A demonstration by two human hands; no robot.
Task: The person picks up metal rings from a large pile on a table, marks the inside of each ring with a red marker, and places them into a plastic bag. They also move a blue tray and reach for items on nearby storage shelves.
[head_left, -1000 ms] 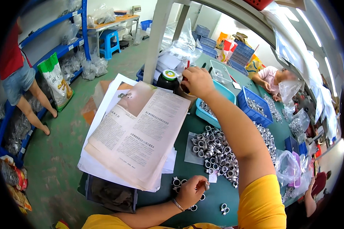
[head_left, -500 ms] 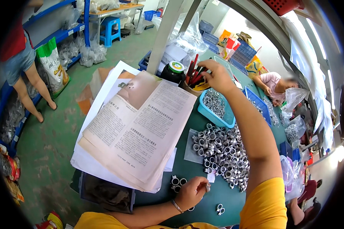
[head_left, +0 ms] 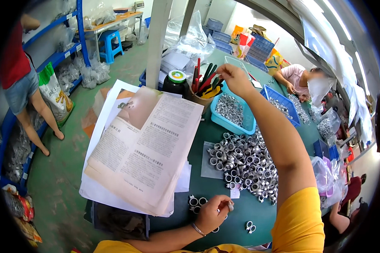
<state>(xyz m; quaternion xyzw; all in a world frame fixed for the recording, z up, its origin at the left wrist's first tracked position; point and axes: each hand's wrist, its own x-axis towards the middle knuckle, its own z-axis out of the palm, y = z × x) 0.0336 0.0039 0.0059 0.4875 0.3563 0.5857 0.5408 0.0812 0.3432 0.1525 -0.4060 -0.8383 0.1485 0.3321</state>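
My left hand (head_left: 212,214) is closed near the table's front edge, pinching a small metal ring (head_left: 230,205) between thumb and fingers. Several similar metal rings (head_left: 196,204) lie beside it. Beyond, a large heap of metal rings (head_left: 250,168) is spread over the green table. My right hand (head_left: 235,79) is raised at the far side, just right of a pot (head_left: 202,101) full of red, black and yellow handled tools (head_left: 207,82). Its thumb and fingers are pressed together; what they hold, if anything, I cannot make out. Below it stands a light blue basket (head_left: 218,122) of small metal parts.
Papers with a printed sheet (head_left: 147,156) cover the left, over a dark tray (head_left: 120,221). A black jar (head_left: 175,84) stands by a post (head_left: 158,42). A blue tray (head_left: 292,118) holds more parts. A co-worker (head_left: 299,80) sits far right; another person (head_left: 19,76) stands left.
My right hand has drawn slightly right from the tool pot, its fingers closing together. My left hand still pinches the ring. The whole view has shifted a little.
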